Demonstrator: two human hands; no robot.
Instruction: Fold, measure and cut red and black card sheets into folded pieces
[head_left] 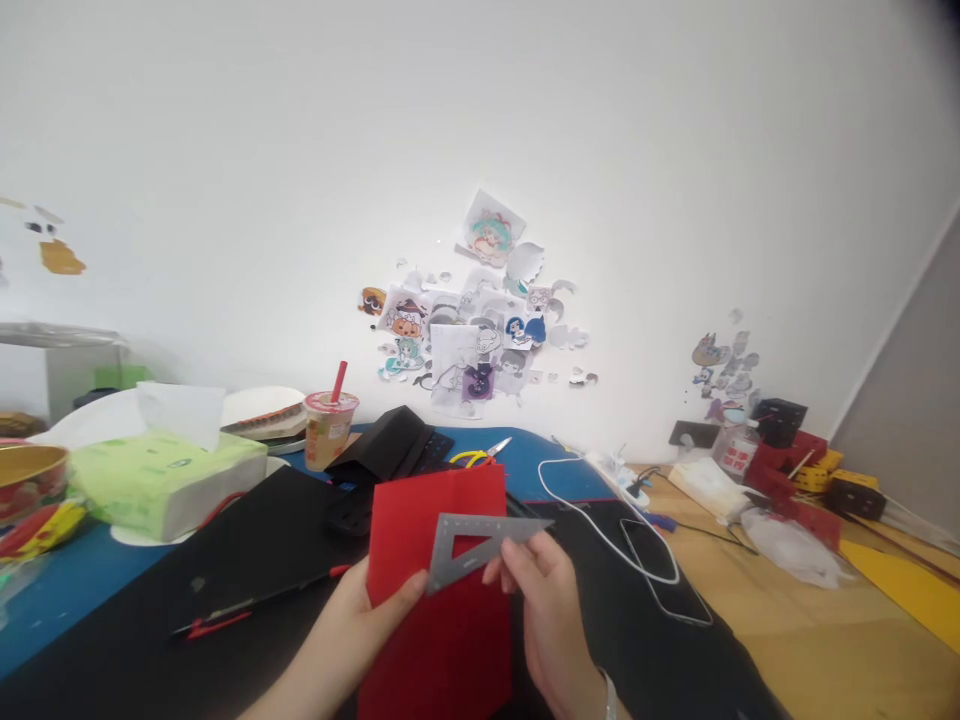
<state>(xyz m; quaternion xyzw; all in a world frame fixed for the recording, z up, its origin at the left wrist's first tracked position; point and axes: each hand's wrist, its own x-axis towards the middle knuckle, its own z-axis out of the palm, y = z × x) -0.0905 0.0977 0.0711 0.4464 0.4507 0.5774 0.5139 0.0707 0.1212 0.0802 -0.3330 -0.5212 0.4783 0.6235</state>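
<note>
My left hand (381, 612) grips the left edge of a red card (442, 660), with its thumb on the front near the lower left corner of a grey set square (442, 558). The card stands tilted up in front of me, folded or layered along its length. In my right hand (546, 590) the set square is pinched at its pointed side between thumb and fingers. It lies across the upper part of the card, its tip reaching past the right edge. Behind the card are yellow-handled scissors (480, 456). A pen (259, 603) lies left of my left hand.
A black mat (270, 540) covers the desk. On the left stand a green tissue box (169, 480) and a drink cup (328, 430) with a red straw. A phone (667, 580) and a white cable (600, 545) lie at right. Paper cutouts (454, 350) cling to the wall.
</note>
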